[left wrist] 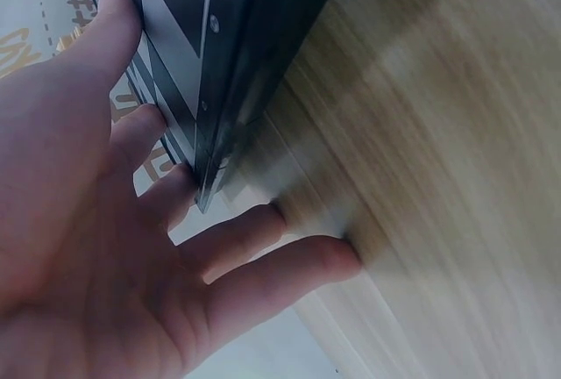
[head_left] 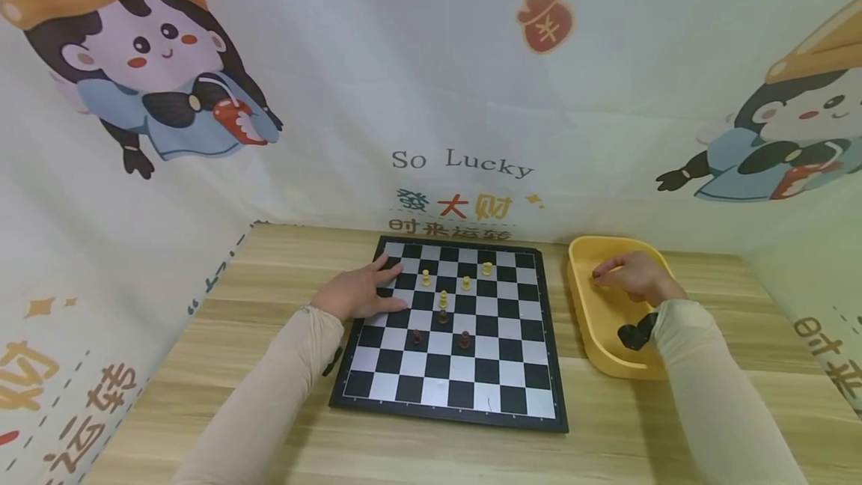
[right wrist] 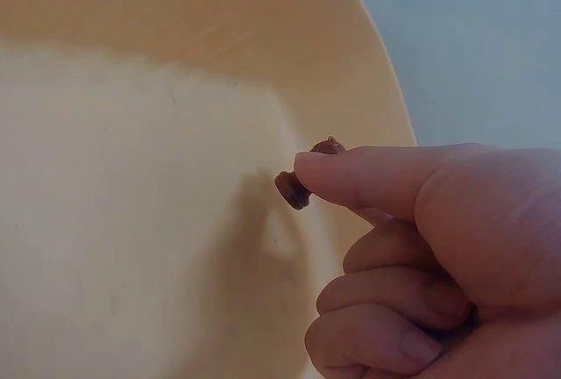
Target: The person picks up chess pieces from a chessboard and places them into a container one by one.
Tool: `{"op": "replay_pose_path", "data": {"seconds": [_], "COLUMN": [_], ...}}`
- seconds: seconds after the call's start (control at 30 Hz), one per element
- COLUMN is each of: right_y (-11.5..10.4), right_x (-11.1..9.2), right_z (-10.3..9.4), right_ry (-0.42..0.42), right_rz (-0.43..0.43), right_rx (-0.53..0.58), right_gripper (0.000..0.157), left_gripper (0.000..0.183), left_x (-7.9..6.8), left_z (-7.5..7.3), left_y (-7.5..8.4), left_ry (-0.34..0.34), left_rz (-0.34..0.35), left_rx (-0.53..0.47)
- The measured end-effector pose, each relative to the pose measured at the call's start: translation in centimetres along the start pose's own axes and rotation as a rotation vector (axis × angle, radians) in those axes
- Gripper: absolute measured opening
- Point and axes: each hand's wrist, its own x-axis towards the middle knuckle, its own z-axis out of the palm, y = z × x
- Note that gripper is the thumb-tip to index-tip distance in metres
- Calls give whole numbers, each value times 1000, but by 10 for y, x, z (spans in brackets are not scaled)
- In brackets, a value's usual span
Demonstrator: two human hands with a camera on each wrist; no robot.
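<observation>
My right hand [head_left: 633,277] is over the yellow plastic bin [head_left: 579,320]; in the right wrist view it pinches a small dark brown chess piece [right wrist: 293,190] between thumb and fingers, the other fingers curled. My left hand [head_left: 355,293] rests at the left edge of the black-and-white chessboard [head_left: 499,371], fingers spread. In the left wrist view the thumb and two fingers touch the board's top, while two other fingers reach down to the table beside it. Several yellow chess pieces [head_left: 443,299] and three brown ones [head_left: 465,340] stand on the board.
The bin stands right of the board on a wood-grain table [head_left: 269,283]. No other piece shows in the visible part of the bin. A printed cloth [head_left: 337,96] hangs behind and at both sides. A black strap piece [head_left: 636,331] is at the right wrist.
</observation>
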Motion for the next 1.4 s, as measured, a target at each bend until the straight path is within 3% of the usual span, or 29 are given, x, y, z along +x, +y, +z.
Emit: {"op": "replay_pose_path", "data": {"seconds": [0.5, 0.8, 1.07, 1.23, 1.4], "right_y": [1, -9, -28, -36, -48], "right_x": [-1, -3, -12, -17, -24], "right_z": [3, 1, 4, 4, 10], "right_ry": [15, 27, 137, 218, 243], "right_rz": [15, -8, -74, -142, -161], "right_rx": [-40, -102, -202, -195, -178], "right_gripper": [34, 44, 40, 39, 40], "left_gripper": [82, 82, 83, 82, 82], "left_x": [0, 1, 0, -1, -1], "left_z": [1, 1, 0, -1, 0], "left_y": [2, 0, 1, 1, 1], "left_ry": [-3, -19, -21, -15, -14], "left_rz": [5, 0, 0, 0, 1], "left_rx": [3, 13, -7, -13, -18]}}
